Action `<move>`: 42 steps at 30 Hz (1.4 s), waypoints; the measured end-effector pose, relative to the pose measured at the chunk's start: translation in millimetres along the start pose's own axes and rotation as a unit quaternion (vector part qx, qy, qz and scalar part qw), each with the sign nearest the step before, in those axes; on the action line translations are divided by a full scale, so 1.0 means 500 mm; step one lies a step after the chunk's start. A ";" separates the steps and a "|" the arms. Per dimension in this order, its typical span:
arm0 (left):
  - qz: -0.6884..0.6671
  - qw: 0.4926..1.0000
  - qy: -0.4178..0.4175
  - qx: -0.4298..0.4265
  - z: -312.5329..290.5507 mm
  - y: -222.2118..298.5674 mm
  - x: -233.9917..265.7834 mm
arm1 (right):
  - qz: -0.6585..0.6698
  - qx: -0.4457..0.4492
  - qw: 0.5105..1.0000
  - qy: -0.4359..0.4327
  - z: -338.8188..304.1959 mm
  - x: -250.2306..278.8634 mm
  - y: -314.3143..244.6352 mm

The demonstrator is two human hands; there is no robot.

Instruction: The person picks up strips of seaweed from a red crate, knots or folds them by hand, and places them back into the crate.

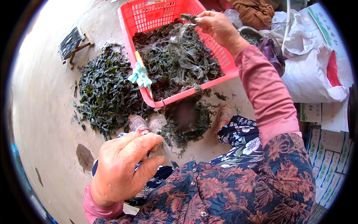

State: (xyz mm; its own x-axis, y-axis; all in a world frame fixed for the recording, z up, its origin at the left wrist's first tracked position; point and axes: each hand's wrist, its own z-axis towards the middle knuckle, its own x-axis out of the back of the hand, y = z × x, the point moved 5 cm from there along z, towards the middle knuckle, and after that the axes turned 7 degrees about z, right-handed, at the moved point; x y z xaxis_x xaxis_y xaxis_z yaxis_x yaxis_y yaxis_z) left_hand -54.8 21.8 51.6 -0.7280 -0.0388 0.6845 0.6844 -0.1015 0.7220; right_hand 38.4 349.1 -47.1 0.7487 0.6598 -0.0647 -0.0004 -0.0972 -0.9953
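Observation:
My right hand (220,30) is raised over the far right side of a red plastic basket (179,98), its fingers pinching a dark piece of seaweed (188,18). Below that hand, a heap of wet dark seaweed (167,56) fills much of the basket. Close in front of my body, my left hand (126,164) is closed, thumb and forefinger near each other. A thin, faint sliver shows beside its fingertips; what it is cannot be made out. A light-green cloth strip (140,75) is tied around the basket's left rim, by an orange stick (138,58).
A pile of cut seaweed (108,89) lies on the floor left of the basket, with more seaweed (186,123) between my feet. A small folding stool (74,43) stands at far left. White sacks (311,76), a bowl (250,35) and stacked cartons (328,156) line the right.

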 end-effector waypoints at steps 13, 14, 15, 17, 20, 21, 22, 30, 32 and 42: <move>-0.025 0.994 0.105 -0.005 0.039 0.019 -0.023 | 0.152 0.062 0.985 -0.050 -0.163 0.007 -0.177; -0.032 0.991 0.125 0.021 0.045 0.017 -0.021 | 0.164 0.063 0.983 -0.051 -0.184 -0.007 -0.188; -0.046 0.987 0.153 0.027 0.055 0.008 -0.020 | 0.174 0.063 0.981 -0.050 -0.204 -0.021 -0.196; -0.117 0.970 0.211 0.023 0.076 0.001 -0.021 | 0.164 0.064 0.981 -0.077 -0.245 -0.047 -0.207; -0.221 0.955 0.197 -0.022 0.115 0.021 -0.025 | 0.137 0.076 0.983 -0.100 -0.296 -0.097 -0.202; -0.245 0.959 0.132 -0.045 0.130 0.023 -0.036 | 0.121 0.085 0.984 -0.102 -0.310 -0.106 -0.200; -0.374 0.925 0.067 -0.026 0.135 0.028 -0.062 | 0.106 0.094 0.984 -0.105 -0.323 -0.116 -0.196; -0.429 0.893 -0.065 0.123 0.098 0.037 -0.143 | 0.358 0.052 0.932 -0.036 -0.368 -0.134 -0.130; -0.438 0.888 -0.057 0.128 0.091 0.032 -0.165 | 0.431 0.020 0.901 -0.041 -0.377 -0.159 -0.119; -0.602 0.782 0.130 0.092 0.094 0.015 -0.140 | 0.286 -0.015 0.951 -0.117 -0.400 -0.207 -0.085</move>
State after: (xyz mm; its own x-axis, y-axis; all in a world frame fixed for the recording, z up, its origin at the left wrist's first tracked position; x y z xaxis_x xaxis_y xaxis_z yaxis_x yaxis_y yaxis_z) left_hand 3.2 70.6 13.8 -0.8169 -0.2277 -0.5299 -0.5277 -0.0757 0.8461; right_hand 93.4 136.0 16.2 0.4645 0.6394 -0.6127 -0.3414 -0.5091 -0.7901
